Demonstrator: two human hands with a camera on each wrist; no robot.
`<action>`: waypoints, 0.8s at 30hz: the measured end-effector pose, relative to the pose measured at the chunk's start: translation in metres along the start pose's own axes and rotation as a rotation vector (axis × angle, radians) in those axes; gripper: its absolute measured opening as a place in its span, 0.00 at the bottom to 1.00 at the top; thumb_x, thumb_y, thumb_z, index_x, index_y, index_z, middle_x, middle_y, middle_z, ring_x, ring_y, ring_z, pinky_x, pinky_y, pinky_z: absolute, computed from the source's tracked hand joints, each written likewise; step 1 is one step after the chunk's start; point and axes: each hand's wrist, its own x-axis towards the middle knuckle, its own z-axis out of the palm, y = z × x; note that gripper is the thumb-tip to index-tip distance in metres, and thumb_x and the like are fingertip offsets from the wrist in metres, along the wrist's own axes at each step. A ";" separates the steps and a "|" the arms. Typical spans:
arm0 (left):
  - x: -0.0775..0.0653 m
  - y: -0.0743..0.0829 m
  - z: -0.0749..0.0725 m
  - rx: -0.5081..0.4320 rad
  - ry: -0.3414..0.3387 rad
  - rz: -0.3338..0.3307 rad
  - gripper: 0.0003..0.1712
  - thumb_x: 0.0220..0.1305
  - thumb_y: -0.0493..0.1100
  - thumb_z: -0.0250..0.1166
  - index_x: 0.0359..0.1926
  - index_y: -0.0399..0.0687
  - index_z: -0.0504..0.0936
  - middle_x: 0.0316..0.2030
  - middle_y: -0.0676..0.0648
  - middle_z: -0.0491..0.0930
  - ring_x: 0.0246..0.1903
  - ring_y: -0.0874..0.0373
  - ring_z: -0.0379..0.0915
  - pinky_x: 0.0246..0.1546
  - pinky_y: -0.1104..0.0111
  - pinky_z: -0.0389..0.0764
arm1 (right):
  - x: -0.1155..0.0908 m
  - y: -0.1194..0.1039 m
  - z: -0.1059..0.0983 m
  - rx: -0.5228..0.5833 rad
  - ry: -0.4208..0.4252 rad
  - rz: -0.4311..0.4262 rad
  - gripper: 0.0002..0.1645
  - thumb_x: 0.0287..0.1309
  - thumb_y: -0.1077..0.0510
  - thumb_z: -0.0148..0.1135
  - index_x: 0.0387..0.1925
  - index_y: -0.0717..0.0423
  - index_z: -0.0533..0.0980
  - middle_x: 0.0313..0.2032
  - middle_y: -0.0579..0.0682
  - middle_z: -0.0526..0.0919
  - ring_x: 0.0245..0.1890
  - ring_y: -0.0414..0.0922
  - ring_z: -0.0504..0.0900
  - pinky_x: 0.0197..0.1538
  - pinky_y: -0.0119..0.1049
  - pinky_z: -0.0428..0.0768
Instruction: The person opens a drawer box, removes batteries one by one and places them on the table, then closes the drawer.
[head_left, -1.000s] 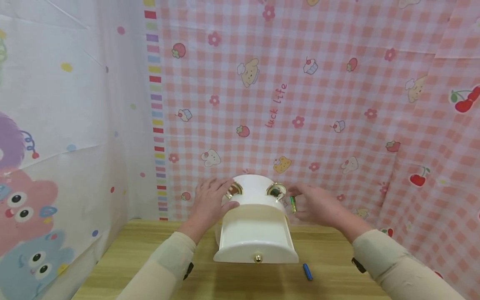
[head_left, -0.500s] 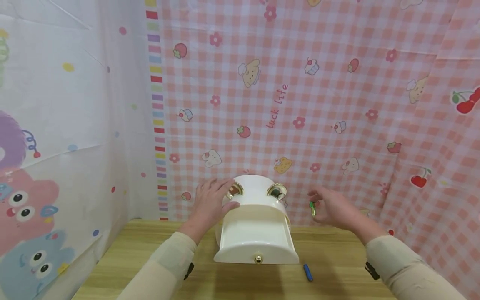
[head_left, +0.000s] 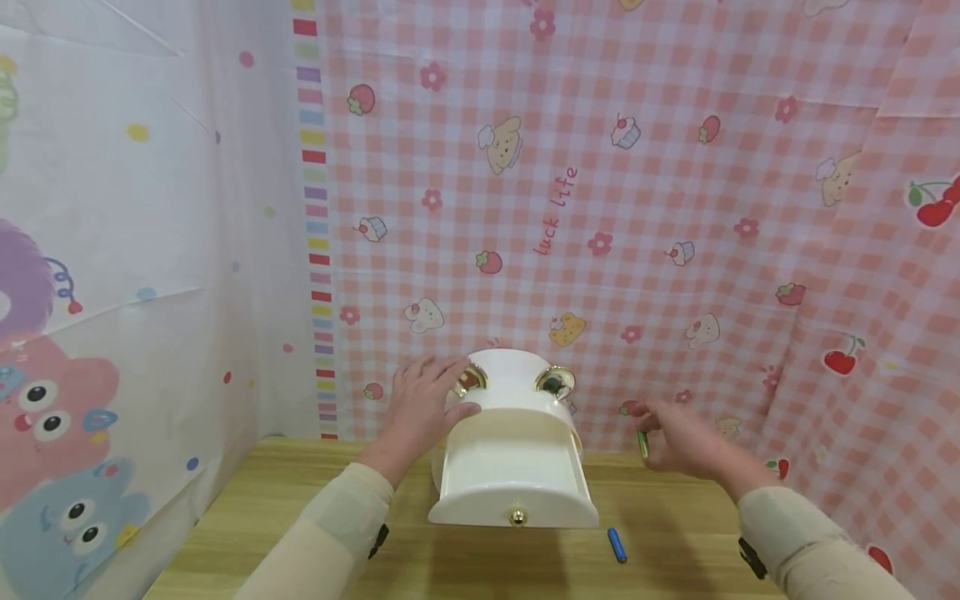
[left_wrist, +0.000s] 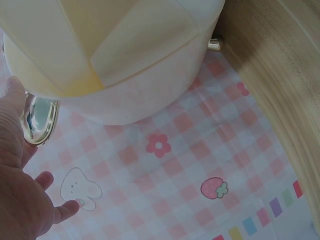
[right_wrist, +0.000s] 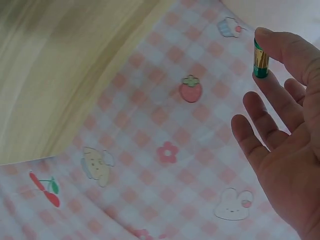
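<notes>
A white rounded drawer box [head_left: 513, 379] stands on the table, with two gold ear-like rings on top. Its drawer [head_left: 480, 510] is pulled out, with a gold knob [head_left: 518, 517] on the front. My left hand [head_left: 420, 404] rests against the box's upper left side, fingers spread beside the left gold ring [left_wrist: 41, 120]. To the right of the box, my right hand [head_left: 682, 442] pinches a green and gold battery [right_wrist: 261, 60] between thumb and index finger, its other fingers loosely extended. The hand is above the table's back right part.
A small blue cylinder [head_left: 617, 545] lies on the wooden table [head_left: 300, 500], right of the drawer front. Behind the table hangs a pink checked cloth [head_left: 450, 167], with a white patterned cloth [head_left: 150, 250] on the left.
My right hand has moved right and downward, away from the box, with the battery in its fingers. The left hand, box and drawer have stayed put.
</notes>
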 end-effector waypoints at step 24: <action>0.000 0.002 -0.001 -0.009 -0.013 -0.017 0.43 0.70 0.66 0.67 0.79 0.55 0.70 0.76 0.48 0.73 0.76 0.37 0.63 0.80 0.33 0.54 | -0.004 0.021 0.044 0.014 -0.070 0.013 0.44 0.42 0.66 0.85 0.63 0.59 0.75 0.54 0.58 0.89 0.56 0.59 0.87 0.58 0.58 0.87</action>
